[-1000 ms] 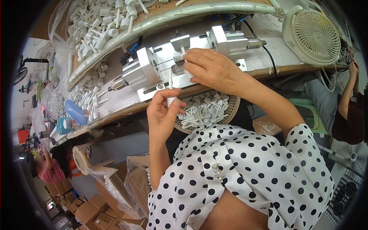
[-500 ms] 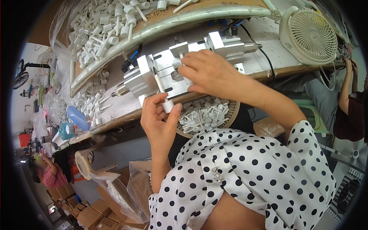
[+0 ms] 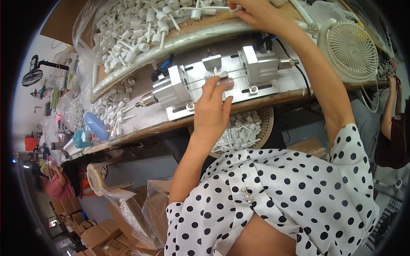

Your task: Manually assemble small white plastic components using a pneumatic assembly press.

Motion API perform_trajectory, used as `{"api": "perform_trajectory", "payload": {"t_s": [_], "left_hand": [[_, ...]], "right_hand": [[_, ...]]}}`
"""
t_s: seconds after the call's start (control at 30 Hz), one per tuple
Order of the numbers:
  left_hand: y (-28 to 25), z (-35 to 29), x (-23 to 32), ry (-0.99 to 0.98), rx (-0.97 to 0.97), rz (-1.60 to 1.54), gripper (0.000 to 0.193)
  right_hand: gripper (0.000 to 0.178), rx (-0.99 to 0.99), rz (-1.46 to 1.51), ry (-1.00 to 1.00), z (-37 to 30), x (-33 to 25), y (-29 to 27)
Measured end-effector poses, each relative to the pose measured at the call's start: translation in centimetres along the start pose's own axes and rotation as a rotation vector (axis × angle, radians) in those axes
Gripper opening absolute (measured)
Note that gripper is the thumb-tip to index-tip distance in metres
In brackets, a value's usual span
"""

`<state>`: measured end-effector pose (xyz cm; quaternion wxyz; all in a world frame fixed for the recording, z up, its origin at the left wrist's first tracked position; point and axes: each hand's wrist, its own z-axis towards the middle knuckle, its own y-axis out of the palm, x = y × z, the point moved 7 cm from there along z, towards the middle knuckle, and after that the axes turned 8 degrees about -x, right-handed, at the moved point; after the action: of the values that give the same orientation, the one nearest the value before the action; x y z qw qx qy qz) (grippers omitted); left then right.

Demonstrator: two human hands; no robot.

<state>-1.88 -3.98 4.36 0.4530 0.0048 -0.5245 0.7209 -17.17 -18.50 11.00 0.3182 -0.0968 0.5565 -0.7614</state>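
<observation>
My left hand (image 3: pixel 212 102) is over the middle of a silver metal fixture (image 3: pixel 198 83), its fingertips closed at a small white plastic capped rod (image 3: pixel 221 74) in front of the upright block. The fingers hide part of that piece. My right hand (image 3: pixel 255 13) reaches to the far side, over the bulk pile, and pinches the end of a thin white rod (image 3: pixel 215 7). Two cylinder-like units, the left one (image 3: pixel 173 85) and the right one (image 3: pixel 256 64), face each other across the fixture.
White capped rods (image 3: pixel 136 36) heap behind a plastic-wrapped rim (image 3: pixel 188 37). A basket (image 3: pixel 268 123) of similar pieces sits below the table edge. At right stands a white fan (image 3: pixel 350 51); at left lie a blue bottle (image 3: pixel 96 126) and teal jar (image 3: pixel 82 138). Other people work at both sides.
My right hand has left the fixture and moved up and away to the pile. My left hand has shifted from the fixture's left front to its middle.
</observation>
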Motion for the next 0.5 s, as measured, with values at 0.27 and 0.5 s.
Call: {"api": "perform_trajectory", "payload": {"t_s": [0.27,0.5], "left_hand": [[1.3,0.4,-0.5,-0.094,-0.088,0.091,0.027],[-6.2,7.1,-3.6,-0.206,0.018,0.048,0.019]], "right_hand": [[0.023,0.245,0.617,0.009,-7.8,-3.7,-2.2],[0.032,0.218,0.362,-0.346,-10.3,-9.3,-1.2]]}}
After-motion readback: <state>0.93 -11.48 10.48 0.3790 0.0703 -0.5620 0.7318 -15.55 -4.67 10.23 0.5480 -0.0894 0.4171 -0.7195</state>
